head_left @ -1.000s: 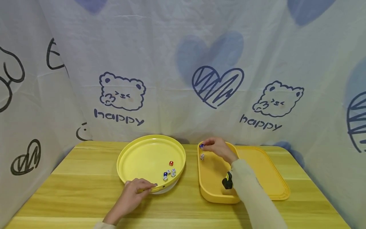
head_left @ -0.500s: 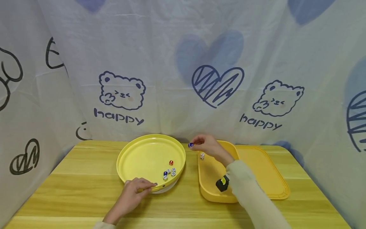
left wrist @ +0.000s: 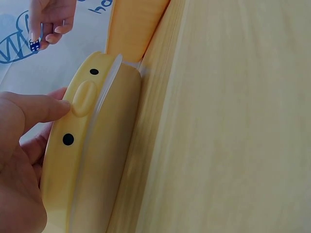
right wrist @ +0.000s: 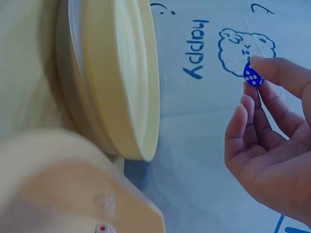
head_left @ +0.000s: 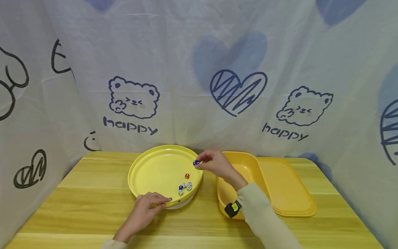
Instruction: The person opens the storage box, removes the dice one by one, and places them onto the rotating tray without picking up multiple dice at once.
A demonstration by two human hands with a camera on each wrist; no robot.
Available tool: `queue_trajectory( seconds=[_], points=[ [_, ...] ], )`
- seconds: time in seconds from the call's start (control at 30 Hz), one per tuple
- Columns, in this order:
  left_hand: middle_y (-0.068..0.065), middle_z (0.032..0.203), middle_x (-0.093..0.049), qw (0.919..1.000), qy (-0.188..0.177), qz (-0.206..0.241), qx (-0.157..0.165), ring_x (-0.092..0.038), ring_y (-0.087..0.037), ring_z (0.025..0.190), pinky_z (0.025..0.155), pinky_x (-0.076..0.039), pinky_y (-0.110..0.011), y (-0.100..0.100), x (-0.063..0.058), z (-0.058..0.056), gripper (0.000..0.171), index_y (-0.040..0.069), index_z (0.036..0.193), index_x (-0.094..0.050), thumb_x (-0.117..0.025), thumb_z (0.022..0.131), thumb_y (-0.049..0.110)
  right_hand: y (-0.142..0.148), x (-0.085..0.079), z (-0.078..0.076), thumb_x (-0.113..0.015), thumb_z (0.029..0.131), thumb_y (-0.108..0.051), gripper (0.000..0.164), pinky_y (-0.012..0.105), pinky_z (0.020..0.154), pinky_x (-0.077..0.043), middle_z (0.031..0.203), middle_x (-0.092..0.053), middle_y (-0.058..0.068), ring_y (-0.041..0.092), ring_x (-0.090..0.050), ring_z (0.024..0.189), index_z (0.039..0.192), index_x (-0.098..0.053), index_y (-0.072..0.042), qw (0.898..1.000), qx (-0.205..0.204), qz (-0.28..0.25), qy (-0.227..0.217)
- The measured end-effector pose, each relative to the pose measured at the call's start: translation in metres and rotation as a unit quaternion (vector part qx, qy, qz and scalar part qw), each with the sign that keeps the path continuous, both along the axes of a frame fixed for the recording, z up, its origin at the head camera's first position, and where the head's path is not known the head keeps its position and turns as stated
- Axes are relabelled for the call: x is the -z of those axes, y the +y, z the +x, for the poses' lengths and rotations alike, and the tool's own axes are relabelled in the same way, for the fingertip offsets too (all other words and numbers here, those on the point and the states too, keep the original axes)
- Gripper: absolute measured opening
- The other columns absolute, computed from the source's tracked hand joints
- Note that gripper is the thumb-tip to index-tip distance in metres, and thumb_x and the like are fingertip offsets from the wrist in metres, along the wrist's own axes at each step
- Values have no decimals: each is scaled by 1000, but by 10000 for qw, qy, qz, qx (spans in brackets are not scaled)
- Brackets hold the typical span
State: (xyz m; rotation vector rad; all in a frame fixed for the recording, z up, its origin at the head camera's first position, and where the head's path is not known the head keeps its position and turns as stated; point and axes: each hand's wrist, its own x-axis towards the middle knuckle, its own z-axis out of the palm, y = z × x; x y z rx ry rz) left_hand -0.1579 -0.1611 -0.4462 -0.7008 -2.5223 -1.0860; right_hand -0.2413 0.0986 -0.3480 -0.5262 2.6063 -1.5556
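Note:
A blue die [head_left: 196, 163] with white pips is pinched between the thumb and fingertips of my right hand [head_left: 215, 165], above the right rim of a round yellow tray [head_left: 149, 173]. The same blue die [right wrist: 253, 76] shows up close in the right wrist view. Inside the tray, towards its front right, lie a red die [head_left: 187, 176], another blue die [head_left: 181, 188] and several white dice [head_left: 189, 186]. My left hand [head_left: 147, 205] grips the tray's front rim, thumb [left wrist: 48, 108] outside beside a raised oval bump, other fingers partly hidden behind the rim.
Right of the tray stands a deep orange box [head_left: 224, 197]; a white die [right wrist: 104, 228] lies in it, in the right wrist view. A flat orange lid [head_left: 289, 186] lies at its right. A printed curtain [head_left: 183, 114] hangs behind the wooden table [head_left: 77, 207].
My right hand has carried the blue die left and slightly down, from over the orange box to the tray's right rim. My left hand has stayed on the tray.

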Motion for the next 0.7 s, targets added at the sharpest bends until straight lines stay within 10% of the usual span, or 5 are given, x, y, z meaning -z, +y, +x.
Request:
queue_trajectory(
  seconds=[0.7],
  points=[
    [11, 91, -70, 9997, 223, -31, 0, -56, -6, 83, 76, -32, -36, 1, 5, -2, 19, 15, 97, -77, -73, 82, 4, -36, 55, 28, -78, 80, -11, 16, 24, 63, -46, 82, -66, -1, 13, -56, 76, 90, -70, -3, 9973, -55, -530, 496]
  ],
)
